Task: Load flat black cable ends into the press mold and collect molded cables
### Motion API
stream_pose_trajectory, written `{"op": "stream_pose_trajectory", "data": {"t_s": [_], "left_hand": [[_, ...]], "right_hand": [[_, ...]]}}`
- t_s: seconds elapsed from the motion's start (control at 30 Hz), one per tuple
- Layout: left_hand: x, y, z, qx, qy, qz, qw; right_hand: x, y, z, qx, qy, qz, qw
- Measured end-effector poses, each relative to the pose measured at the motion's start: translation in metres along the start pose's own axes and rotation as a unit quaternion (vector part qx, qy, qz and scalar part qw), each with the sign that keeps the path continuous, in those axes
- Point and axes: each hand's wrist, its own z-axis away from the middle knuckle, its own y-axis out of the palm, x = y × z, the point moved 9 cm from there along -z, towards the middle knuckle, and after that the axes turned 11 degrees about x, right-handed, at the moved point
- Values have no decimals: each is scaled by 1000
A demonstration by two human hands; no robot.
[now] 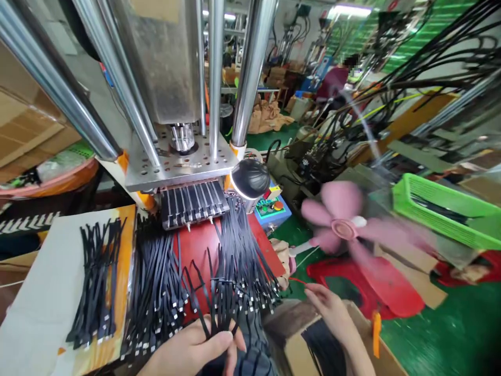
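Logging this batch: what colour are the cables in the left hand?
The cables in the left hand are black, clearest in the head view.

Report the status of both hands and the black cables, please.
Left hand gripping a bunch of black cables. Right hand pinching a thin red strand. Pink fan beyond, not touching hands.

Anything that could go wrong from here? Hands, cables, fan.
Mix-up: the black cable bundle in the left hand overlaps the loose cables in view, so strands might tangle or get counted wrongly.

Snag: the pink fan has motion-blurred blades and no visible guard; the thin red strand at the right hand's fingertips might catch if it strays that way.
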Motion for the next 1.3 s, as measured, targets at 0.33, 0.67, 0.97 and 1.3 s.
{"op": "stream_pose_trajectory", "data": {"t_s": [0.33,0.67,0.97,1.3], "left_hand": [[-57,-2,47,114,46,-129,984],[-18,-111,221,-456,155,93,872],[24,-146,311,-751,250,97,604],[-30,-162,293,-706,102,-34,700]], "right_hand": [[157,233,73,531,45,-395,749],[342,419,21,640,-180,-114,738],[312,388,-23,450,-281,101,842],[108,301,43,318,-263,361,836]]}}
